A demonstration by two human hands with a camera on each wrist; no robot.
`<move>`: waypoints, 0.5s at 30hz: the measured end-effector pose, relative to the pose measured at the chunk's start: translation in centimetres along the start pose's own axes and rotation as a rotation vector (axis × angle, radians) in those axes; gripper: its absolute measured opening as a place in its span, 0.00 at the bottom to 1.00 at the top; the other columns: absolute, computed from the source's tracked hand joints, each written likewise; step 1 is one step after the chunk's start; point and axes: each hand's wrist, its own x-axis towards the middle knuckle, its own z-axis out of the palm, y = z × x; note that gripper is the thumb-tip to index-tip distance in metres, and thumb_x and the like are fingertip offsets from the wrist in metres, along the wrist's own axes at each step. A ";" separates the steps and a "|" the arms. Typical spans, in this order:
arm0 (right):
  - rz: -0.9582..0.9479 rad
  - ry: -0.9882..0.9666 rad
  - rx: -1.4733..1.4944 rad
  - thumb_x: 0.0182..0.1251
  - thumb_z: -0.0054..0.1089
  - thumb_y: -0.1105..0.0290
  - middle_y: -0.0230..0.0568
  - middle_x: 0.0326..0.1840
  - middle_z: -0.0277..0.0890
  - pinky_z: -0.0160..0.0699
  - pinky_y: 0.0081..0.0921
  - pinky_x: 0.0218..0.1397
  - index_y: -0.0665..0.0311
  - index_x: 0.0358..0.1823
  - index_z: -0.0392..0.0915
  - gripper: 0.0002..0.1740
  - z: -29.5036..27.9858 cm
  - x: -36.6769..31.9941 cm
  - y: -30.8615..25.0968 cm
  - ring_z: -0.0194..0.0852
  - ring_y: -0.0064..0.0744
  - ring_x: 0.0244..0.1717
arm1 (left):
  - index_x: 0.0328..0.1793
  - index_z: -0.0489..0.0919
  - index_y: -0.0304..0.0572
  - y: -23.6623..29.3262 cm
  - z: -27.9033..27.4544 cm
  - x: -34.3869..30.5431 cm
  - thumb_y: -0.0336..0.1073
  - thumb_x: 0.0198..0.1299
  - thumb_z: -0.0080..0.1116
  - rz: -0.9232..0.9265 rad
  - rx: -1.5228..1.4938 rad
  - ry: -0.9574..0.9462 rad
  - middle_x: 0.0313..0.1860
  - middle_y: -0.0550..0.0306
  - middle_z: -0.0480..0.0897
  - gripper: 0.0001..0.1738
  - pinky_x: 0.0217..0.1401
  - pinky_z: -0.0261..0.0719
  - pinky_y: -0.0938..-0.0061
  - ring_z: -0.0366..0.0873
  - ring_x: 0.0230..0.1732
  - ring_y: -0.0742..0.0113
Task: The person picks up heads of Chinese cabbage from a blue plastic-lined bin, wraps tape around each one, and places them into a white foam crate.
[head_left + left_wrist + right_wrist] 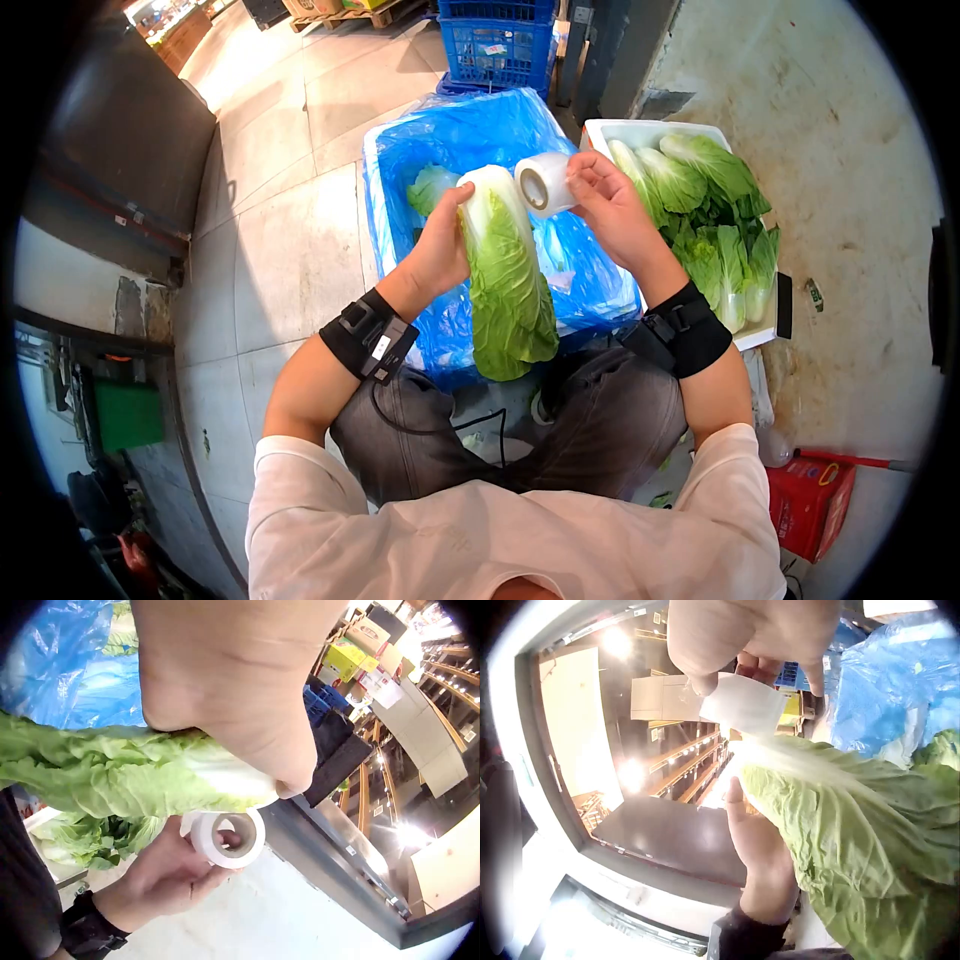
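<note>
My left hand (440,245) grips a long, leafy cabbage (508,290) by its white base end, thumb on top. The leaves hang down toward my lap. In my right hand (618,218) is a roll of clear film or tape (554,178), pinched between thumb and fingers with its round core facing the cabbage. The left wrist view shows the roll (257,838) close beside the white base, with fingertips visible through its core. From the right wrist, the roll (746,705) overlaps the cabbage's base end.
Below the hands stands a container lined with blue plastic (450,115), with more greens inside. A white foam box (600,128) of leafy cabbages sits to the right. Blue crates (490,50) are stacked behind. A red bag-like container (810,505) lies at the lower right.
</note>
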 end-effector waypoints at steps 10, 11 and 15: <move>-0.103 -0.216 0.109 0.77 0.60 0.65 0.26 0.47 0.70 0.68 0.21 0.53 0.57 0.45 0.72 0.07 -0.6 -1.3 -2.5 0.68 0.20 0.48 | 0.77 0.64 0.40 -0.2 2.1 -1.4 0.41 0.76 0.50 0.302 0.358 -0.006 0.65 0.53 0.77 0.27 0.68 0.74 0.66 0.76 0.64 0.64; -0.106 -0.223 0.102 0.77 0.60 0.65 0.26 0.47 0.70 0.68 0.21 0.53 0.57 0.45 0.72 0.07 -0.4 -1.4 -2.6 0.68 0.20 0.48 | 0.77 0.64 0.40 -0.2 2.2 -1.5 0.39 0.76 0.50 0.353 0.479 -0.003 0.65 0.54 0.77 0.27 0.67 0.74 0.68 0.75 0.64 0.66; -0.082 -0.329 0.176 0.76 0.61 0.64 0.27 0.45 0.68 0.68 0.23 0.52 0.56 0.44 0.71 0.08 0.6 -1.8 -3.5 0.67 0.22 0.47 | 0.76 0.63 0.40 -0.1 2.3 -1.6 0.39 0.76 0.50 0.399 0.550 -0.020 0.65 0.55 0.76 0.26 0.67 0.73 0.70 0.74 0.64 0.67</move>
